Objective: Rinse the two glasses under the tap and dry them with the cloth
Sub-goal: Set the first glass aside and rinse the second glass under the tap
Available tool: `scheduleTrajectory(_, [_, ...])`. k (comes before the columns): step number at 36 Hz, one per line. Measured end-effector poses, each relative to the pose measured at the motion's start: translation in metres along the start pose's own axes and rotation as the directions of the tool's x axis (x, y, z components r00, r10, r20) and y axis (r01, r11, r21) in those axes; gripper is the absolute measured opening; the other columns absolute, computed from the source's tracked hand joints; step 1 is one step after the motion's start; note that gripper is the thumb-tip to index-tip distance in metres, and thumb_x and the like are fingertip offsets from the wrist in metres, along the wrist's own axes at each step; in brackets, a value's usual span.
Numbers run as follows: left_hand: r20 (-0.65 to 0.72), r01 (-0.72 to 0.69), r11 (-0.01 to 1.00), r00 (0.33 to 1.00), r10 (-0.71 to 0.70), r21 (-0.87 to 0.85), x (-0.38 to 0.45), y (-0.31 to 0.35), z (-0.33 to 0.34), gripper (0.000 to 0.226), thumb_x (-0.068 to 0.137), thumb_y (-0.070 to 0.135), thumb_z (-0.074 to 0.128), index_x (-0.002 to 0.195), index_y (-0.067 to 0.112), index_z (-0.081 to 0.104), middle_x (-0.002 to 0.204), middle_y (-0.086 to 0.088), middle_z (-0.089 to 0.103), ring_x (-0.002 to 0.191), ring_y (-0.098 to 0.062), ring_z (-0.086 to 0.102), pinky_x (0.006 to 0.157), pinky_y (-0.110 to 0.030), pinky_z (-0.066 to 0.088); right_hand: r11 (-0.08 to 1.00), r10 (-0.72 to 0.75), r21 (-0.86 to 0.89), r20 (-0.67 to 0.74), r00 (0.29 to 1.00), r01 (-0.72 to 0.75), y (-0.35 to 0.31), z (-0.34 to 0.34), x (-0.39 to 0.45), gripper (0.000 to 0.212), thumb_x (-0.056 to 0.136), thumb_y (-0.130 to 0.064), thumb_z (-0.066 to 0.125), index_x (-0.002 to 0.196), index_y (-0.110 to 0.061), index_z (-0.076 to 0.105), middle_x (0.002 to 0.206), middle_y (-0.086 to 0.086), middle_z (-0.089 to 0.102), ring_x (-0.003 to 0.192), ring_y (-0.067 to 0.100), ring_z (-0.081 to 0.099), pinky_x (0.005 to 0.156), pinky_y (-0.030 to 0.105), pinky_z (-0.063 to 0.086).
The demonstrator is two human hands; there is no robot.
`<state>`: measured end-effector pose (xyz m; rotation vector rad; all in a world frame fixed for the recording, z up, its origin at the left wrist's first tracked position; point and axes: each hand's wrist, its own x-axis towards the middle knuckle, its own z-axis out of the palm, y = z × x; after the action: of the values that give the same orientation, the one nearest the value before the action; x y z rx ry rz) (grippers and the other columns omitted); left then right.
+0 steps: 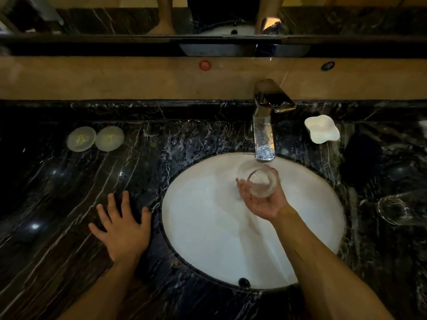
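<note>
One glass [261, 182] sits gripped in the right hand [263, 202] under the tap [264, 135], rinsing; left hand [122, 227] flat, empty on the surface [69, 204]. Drying next needs a cloth, unseen.

basin [208, 227] open, tap [264, 139] overhanging rear, second glass [397, 210] right

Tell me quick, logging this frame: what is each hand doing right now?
Left hand: open, flat on the countertop, holding nothing.
Right hand: closed around a glass, under the tap.
</note>
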<state>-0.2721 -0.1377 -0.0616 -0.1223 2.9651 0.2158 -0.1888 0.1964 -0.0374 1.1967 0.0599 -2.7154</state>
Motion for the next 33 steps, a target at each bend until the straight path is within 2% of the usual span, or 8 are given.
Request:
scheduleTrajectory(2, [-0.001, 0.004, 1.000, 1.000, -0.004, 0.001, 0.000, 0.000, 0.001, 0.067, 0.099, 0.051, 0.045, 0.157, 0.028, 0.022, 0.166, -0.007, 0.013, 0.153, -0.033, 0.004, 0.117, -0.067, 0.003, 0.934, -0.070, -0.351, 0.018, 0.997, 0.072, -0.002, 0.002, -0.004, 0.075, 0.056, -0.042, 0.088, 0.117, -0.010, 0.059, 0.098, 0.012, 0.066, 0.081, 0.027, 0.067, 0.070, 0.039, 0.060])
scheduleTrajectory(5, [-0.005, -0.005, 1.000, 1.000, 0.005, 0.006, -0.001, 0.000, 0.001, 0.067, 0.098, 0.055, 0.038, 0.157, 0.028, 0.022, 0.166, -0.008, 0.014, 0.153, -0.034, 0.005, 0.117, -0.067, 0.004, 0.637, -0.290, -0.742, 0.022, 0.957, 0.210, -0.001, 0.003, -0.004, 0.066, 0.062, -0.044, 0.082, 0.118, -0.015, 0.061, 0.102, 0.009, 0.069, 0.096, 0.029, 0.067, 0.080, 0.045, 0.059])
scheduleTrajectory(11, [-0.007, -0.017, 1.000, 1.000, 0.017, -0.001, -0.001, 0.000, -0.001, 0.077, 0.089, 0.063, 0.023, 0.157, 0.027, 0.023, 0.166, -0.008, 0.015, 0.153, -0.035, 0.006, 0.116, -0.067, 0.004, 0.000, -0.547, -0.963, 0.225, 0.807, 0.268, -0.005, 0.000, 0.000, 0.074, 0.066, -0.018, 0.089, 0.129, -0.030, 0.050, 0.119, -0.012, 0.063, 0.108, 0.010, 0.061, 0.090, 0.025, 0.049])
scheduleTrajectory(15, [0.005, -0.011, 1.000, 1.000, 0.011, 0.002, 0.000, 0.000, -0.001, 0.077, 0.089, 0.064, 0.022, 0.157, 0.029, 0.022, 0.166, -0.007, 0.013, 0.153, -0.034, 0.005, 0.117, -0.066, 0.003, -0.208, -0.597, -0.966, 0.250, 0.763, 0.154, -0.012, -0.001, 0.001, 0.083, 0.062, -0.019, 0.090, 0.131, -0.034, 0.047, 0.126, -0.013, 0.059, 0.113, 0.012, 0.054, 0.087, 0.025, 0.042])
scheduleTrajectory(18, [0.005, -0.014, 1.000, 1.000, 0.014, 0.002, 0.000, 0.000, -0.002, 0.076, 0.089, 0.063, 0.023, 0.157, 0.028, 0.022, 0.166, -0.007, 0.014, 0.153, -0.034, 0.005, 0.117, -0.066, 0.003, -0.190, -0.608, -0.976, 0.199, 0.768, 0.102, -0.020, -0.001, 0.003, 0.084, 0.061, -0.021, 0.090, 0.133, -0.032, 0.047, 0.128, -0.006, 0.060, 0.113, 0.018, 0.056, 0.085, 0.029, 0.044])
scheduleTrajectory(24, [0.001, -0.022, 1.000, 1.000, 0.022, -0.013, -0.001, 0.000, -0.001, 0.078, 0.088, 0.064, 0.022, 0.157, 0.027, 0.024, 0.166, -0.007, 0.014, 0.153, -0.035, 0.006, 0.116, -0.067, 0.002, 0.219, -0.660, -0.941, 0.051, 0.750, 0.257, -0.027, 0.011, -0.002, 0.050, 0.068, -0.029, 0.089, 0.105, -0.037, 0.057, 0.113, -0.005, 0.064, 0.106, 0.019, 0.062, 0.090, 0.042, 0.053])
scheduleTrajectory(28, [0.002, -0.021, 1.000, 1.000, 0.021, -0.018, -0.001, 0.001, -0.003, 0.078, 0.088, 0.064, 0.022, 0.157, 0.026, 0.024, 0.166, -0.008, 0.014, 0.153, -0.035, 0.006, 0.117, -0.067, 0.003, 0.035, -0.727, -0.991, 0.066, 0.683, 0.133, -0.028, 0.010, -0.003, 0.057, 0.067, -0.030, 0.089, 0.111, -0.035, 0.053, 0.114, -0.005, 0.063, 0.102, 0.020, 0.062, 0.089, 0.040, 0.053])
scheduleTrajectory(33, [-0.006, -0.027, 1.000, 1.000, 0.027, -0.012, -0.001, 0.000, -0.002, 0.079, 0.088, 0.064, 0.022, 0.157, 0.026, 0.025, 0.166, -0.009, 0.015, 0.152, -0.035, 0.006, 0.116, -0.067, 0.003, -0.053, -0.550, -0.997, 0.074, 0.832, 0.054, -0.040, 0.003, -0.011, 0.074, 0.059, -0.025, 0.091, 0.124, -0.026, 0.056, 0.120, -0.002, 0.065, 0.107, 0.021, 0.062, 0.093, 0.041, 0.052])
